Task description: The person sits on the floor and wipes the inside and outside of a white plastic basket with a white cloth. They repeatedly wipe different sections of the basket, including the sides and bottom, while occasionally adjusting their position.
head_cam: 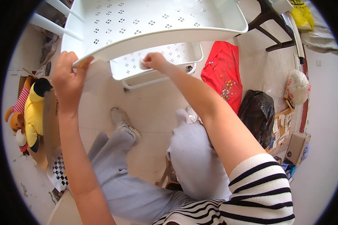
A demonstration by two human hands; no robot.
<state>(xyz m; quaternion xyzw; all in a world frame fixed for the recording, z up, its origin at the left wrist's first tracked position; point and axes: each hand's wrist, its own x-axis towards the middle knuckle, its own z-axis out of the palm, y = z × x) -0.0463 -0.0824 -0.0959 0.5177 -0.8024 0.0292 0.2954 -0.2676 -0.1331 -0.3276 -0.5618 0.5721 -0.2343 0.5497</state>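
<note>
A white plastic rack shelf tray [157, 35] with clover-shaped holes spans the top of the view. My left hand [70, 71] grips its near left corner, thumb over the rim. Beneath it, a lower white tray [157, 73] of the same kind stands on a white tubular frame with castors. My right hand [153, 61] is curled in front of the lower tray, below the upper tray's near edge. Something small and pale, blurred, shows at its fingertips; what it is I cannot tell. A translucent whitish blur lies just right of my left hand.
Right of the rack, small colourful pieces lie on a red cloth [225, 73]. Beyond are a black plastic bag [257, 112], a tied white bag [298, 87], a cork board [281, 126] and a dark chair [270, 21]. Plush toys [33, 112] fill a cardboard box [51, 118] at left.
</note>
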